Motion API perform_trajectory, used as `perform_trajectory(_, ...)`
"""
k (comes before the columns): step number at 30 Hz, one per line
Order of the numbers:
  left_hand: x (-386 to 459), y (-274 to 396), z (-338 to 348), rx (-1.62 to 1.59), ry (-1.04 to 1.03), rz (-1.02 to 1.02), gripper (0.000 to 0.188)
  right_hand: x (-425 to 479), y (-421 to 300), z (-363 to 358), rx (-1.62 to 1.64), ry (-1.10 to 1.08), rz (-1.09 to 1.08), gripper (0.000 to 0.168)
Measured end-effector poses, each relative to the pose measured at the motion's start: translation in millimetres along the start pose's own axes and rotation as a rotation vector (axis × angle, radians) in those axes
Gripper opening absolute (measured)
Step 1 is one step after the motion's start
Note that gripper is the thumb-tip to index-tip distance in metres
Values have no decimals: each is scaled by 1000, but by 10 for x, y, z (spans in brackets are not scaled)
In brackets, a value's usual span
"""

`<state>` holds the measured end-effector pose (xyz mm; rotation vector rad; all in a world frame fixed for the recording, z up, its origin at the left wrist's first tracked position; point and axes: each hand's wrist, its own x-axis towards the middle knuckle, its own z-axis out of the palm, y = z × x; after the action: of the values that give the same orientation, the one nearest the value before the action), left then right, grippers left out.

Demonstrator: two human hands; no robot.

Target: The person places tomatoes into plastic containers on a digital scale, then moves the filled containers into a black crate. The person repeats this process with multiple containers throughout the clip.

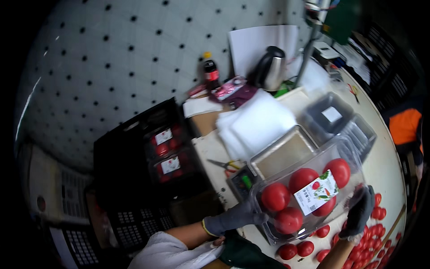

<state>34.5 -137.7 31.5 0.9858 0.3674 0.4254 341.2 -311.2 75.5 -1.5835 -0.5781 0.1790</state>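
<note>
Both of my hands wear dark grey gloves. Between them, above the table, is a clear plastic clamshell box [268, 232] with several large red tomatoes [288, 220] inside. A printed label [316, 192] with vegetable pictures and writing shows on its upper side. My left hand [235, 218] grips the near left end, thumb along the plastic. At the right end my right hand [357, 212] holds the side. Just beyond the box lies a metal tray [285, 153] on a digital scale [243, 181]; the box hides part of both.
Loose red tomatoes [366, 242] cover the table's near right. Empty clear boxes [329, 114], white sheets [258, 121] and scissors [224, 164] lie farther back. A black crate [134, 134] at left holds labelled tomato boxes [171, 166]. An electric kettle [271, 69] and cola bottle [211, 72] stand behind.
</note>
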Motion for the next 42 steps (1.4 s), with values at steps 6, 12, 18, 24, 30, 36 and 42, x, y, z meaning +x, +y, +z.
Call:
perform_trajectory(6,-646,303,-412,-774,197,-38,76,-535,-810,1340,46,-220,175,18)
perform_trajectory(12,-1532,542,-1180,-835,367,140,76,-1061,-877,2573,103,-629,197,19)
perform_trajectory(18,-2156,710,-2542,-642,834,448,73,-1118,-820,3184,-181,-1098,-244,16)
perform_trajectory(24,-2078,675,-3958,-96,1132,222,64,-294,-317,2563,-281,-729,84,9)
perform_trajectory(30,-1733,519,-4647,360,1269,80,54,624,295,1791,-1085,-384,-588,29)
perform_trajectory(36,-119,1026,-3350,1542,872,220,49,1251,695,1407,-1611,-413,-233,24)
perform_trajectory(42,1488,670,-1900,1682,-50,417,40,1330,749,1292,-1752,-336,-241,16)
